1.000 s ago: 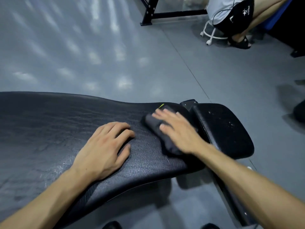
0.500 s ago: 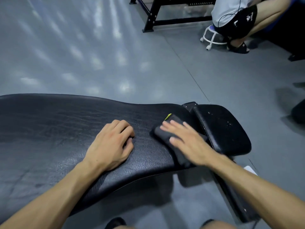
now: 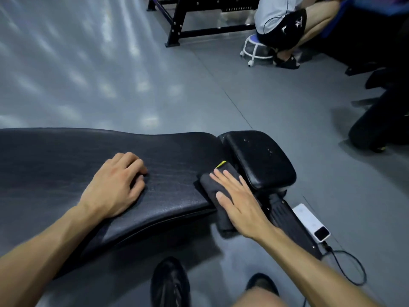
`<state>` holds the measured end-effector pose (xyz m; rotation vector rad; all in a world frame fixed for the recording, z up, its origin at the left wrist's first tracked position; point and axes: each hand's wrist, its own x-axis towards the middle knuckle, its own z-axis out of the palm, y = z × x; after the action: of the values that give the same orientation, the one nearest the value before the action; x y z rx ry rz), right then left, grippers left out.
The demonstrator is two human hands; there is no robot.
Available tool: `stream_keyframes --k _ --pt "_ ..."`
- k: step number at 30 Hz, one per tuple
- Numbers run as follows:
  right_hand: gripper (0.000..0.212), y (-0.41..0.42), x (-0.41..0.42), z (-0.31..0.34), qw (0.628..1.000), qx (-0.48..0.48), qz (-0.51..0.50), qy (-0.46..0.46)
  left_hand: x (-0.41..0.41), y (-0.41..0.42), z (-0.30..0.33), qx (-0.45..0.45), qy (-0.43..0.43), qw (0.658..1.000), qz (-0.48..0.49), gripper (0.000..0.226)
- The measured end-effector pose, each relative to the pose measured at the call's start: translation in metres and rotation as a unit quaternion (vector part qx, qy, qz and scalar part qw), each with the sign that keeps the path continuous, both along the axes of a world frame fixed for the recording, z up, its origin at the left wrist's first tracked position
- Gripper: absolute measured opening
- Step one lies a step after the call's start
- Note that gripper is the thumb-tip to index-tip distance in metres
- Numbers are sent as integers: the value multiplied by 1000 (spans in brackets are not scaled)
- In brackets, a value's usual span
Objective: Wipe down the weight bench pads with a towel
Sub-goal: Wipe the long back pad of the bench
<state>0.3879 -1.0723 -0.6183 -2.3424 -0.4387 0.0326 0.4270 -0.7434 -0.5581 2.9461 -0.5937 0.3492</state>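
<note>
Towel (image 3: 218, 197): dark, folded into a long strip, yellow-green tag at its far end. It lay across the right end of the long back pad (image 3: 77, 160), at the edge next to the gap before the seat pad (image 3: 261, 158). Its near end hung off the front edge of the back pad.

Right hand (image 3: 238, 203) was flat on the towel, fingers straight and spread, palm down, pressing it onto the pad. Not curled around it. Thumb lay on the towel's left side, fingertips pointed toward the tag.

Left hand (image 3: 116, 187) rested on the back pad well left of the towel, palm down, fingers loosely bent with tips touching the vinyl. It held nothing.

Back pad was black textured vinyl, ran off the left of the view. Seat pad was black too, shorter, tilted away to the right, with a few light specks on its surface. Bench frame rail (image 3: 292, 227) ran down-right below the seat pad.

On the grey floor (image 3: 110, 74) just beside the rail: a white device (image 3: 311, 222) with a small dark screen at its near end and a black cable (image 3: 349, 269) looped from it.

The wearer's black shoe (image 3: 170, 282) showed at the bottom.

Far side: black rack base (image 3: 174, 29), and another person (image 3: 285, 25) in black shorts sat on a low white wheeled stool (image 3: 254, 48).
</note>
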Motion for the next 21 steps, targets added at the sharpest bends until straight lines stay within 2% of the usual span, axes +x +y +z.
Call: stream_keyframes --k 9,13,21 --pt "54 17 114 12 987 11 -117 114 5 4 -3 -2 -2 1000 -16 15" --pt "57 10 85 14 986 -8 -118 114 5 5 -2 -11 -5 1000 -13 13" --pt "59 -11 -4 8 982 25 -138 122 2 5 -2 9 -2 1000 -12 23"
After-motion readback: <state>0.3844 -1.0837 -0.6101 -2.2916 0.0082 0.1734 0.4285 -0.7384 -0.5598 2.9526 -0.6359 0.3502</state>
